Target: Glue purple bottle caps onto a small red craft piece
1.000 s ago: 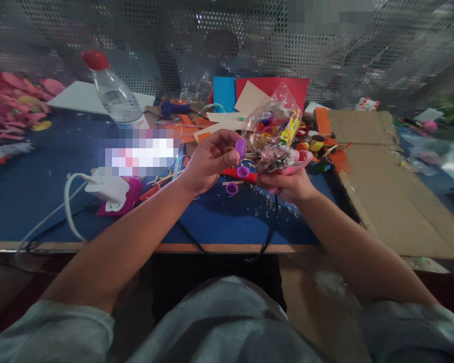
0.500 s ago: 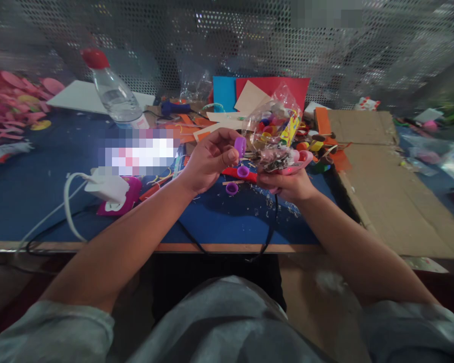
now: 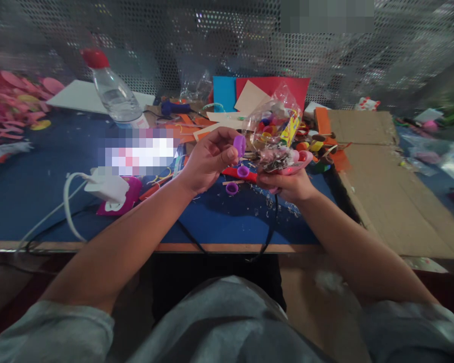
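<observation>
Head view: our blue table spreads beneath the pink corded tool, which our right hand wraps, likely steadying it. Left of that tool, our left hand pinches a purple cap, perhaps leaving its faces free; two loose caps lie there too.

I'm working in an apparent craft workshop: red card, cardboard and orange scraps are cluttering my table.
</observation>
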A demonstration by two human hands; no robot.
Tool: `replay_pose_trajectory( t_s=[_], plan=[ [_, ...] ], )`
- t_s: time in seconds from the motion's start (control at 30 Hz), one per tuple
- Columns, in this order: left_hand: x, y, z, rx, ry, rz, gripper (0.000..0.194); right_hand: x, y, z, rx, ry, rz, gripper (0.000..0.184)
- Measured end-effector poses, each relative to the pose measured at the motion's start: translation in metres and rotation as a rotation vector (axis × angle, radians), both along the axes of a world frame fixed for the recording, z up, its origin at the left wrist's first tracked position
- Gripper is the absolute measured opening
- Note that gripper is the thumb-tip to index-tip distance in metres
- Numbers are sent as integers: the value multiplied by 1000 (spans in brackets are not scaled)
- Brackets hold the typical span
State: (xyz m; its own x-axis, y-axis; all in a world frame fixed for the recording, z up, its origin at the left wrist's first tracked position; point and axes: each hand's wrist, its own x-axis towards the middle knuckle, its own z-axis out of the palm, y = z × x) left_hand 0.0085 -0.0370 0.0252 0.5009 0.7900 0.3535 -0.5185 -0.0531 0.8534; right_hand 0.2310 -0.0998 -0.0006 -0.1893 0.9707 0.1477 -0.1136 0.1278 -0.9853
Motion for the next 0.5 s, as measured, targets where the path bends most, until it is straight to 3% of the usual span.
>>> replay_pose_trajectory(
  t_s=[0.5],
  plan=[
    [-1, 1, -1, -5, 17, -1, 65, 2, 0, -5, 5, -7, -35, 45]
  ],
)
